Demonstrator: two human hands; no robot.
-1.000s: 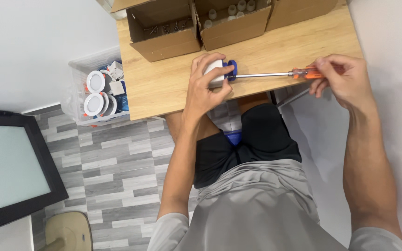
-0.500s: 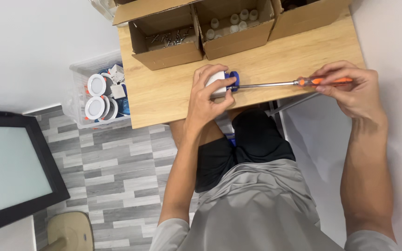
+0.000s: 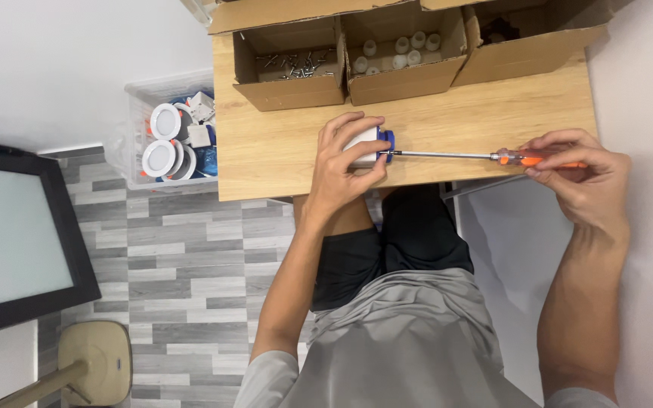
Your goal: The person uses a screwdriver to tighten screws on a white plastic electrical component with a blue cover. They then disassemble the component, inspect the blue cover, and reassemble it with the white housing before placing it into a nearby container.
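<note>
My left hand (image 3: 344, 162) grips a small white fitting with a blue back part (image 3: 370, 143), pressed on the wooden table (image 3: 281, 143). A long screwdriver (image 3: 462, 156) with an orange handle lies level, its tip at the blue part. My right hand (image 3: 577, 175) is closed around the orange handle at the table's right end.
Three open cardboard boxes stand along the table's far edge: one with screws (image 3: 290, 66), one with small white parts (image 3: 400, 54), one at the right (image 3: 527, 41). A clear bin (image 3: 169, 140) of round white fittings sits left of the table. A dark screen (image 3: 17, 234) and a stool (image 3: 92, 363) are at left.
The view has shifted, so the table sits lower in the frame. My right hand has slid slightly right along the screwdriver handle; my left hand keeps its grip on the fitting.
</note>
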